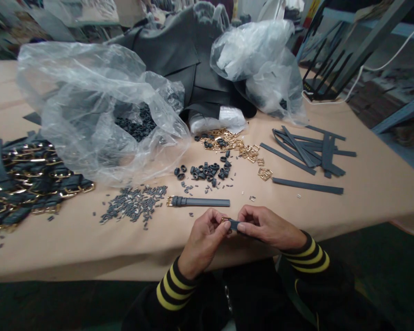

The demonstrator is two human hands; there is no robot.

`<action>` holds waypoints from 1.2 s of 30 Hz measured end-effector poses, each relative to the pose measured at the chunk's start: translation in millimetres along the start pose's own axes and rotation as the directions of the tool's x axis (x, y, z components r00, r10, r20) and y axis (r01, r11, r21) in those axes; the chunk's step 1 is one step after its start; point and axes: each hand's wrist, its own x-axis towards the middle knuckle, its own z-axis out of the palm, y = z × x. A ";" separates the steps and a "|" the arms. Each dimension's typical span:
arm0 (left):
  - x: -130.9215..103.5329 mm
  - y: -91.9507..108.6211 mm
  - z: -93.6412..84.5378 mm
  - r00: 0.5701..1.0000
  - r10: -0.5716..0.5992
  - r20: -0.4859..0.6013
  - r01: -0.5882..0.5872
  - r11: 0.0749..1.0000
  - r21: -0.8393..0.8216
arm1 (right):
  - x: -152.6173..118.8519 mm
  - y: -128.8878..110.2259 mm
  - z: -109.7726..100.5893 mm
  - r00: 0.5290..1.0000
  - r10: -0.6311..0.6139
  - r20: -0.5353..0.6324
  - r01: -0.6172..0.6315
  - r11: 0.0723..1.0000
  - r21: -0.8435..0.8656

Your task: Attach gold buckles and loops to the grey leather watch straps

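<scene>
My left hand (207,236) pinches the gold buckle (224,220) at the end of a dark grey strap (233,224). My right hand (267,225) grips the same strap just to the right, thumb on top. Part of the strap is hidden beneath my right fingers. Just beyond my hands lies a buckled strap (203,202), flat, with its gold buckle to the left and loops around it. Small dark strap loops (207,171) are heaped farther back, with loose gold buckles (221,140) behind them.
Many small dark pieces (134,202) are spread at left of centre. Buckled straps (27,179) are stacked far left. Plain grey strips (307,149) lie at right. Plastic bags (100,110) and dark grey sheet material (182,50) fill the back. A black antennaed device (326,85) stands back right.
</scene>
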 end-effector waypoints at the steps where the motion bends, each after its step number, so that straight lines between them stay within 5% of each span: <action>1: -0.2 0.3 -1.1 0.999 -0.018 0.026 0.020 0.999 -0.049 | 1.2 1.5 1.0 1.000 0.002 0.007 -0.002 1.000 0.027; 5: 1.2 2.5 -7.0 0.991 -0.088 0.105 0.104 0.983 -0.153 | 4.3 3.5 3.9 1.000 -0.018 0.024 0.018 1.000 -0.020; 15: 8.1 10.4 -19.9 0.972 -0.188 0.144 0.184 0.982 0.043 | 18.5 -17.5 14.0 0.994 -0.089 -0.057 0.053 0.884 -0.465; 22: 4.2 6.1 -36.8 0.973 -0.147 0.179 0.190 0.950 -0.248 | 40.7 -36.6 -4.4 0.960 -0.087 0.267 0.165 0.944 -0.286; 28: 5.4 -4.3 -44.0 0.982 -0.084 0.168 0.153 0.876 -0.458 | 59.9 -37.4 -8.0 0.916 -0.055 0.397 0.114 0.986 -0.125; 33: 5.3 -1.2 -58.4 0.992 -0.098 0.078 0.120 0.919 -0.375 | 74.3 -47.5 -9.3 0.918 -0.079 0.389 0.219 0.918 -0.331; 36: 5.5 3.2 -66.9 0.996 -0.093 -0.003 0.090 0.971 -0.220 | 95.5 -57.4 -8.5 0.959 -0.170 0.227 0.261 0.844 -0.468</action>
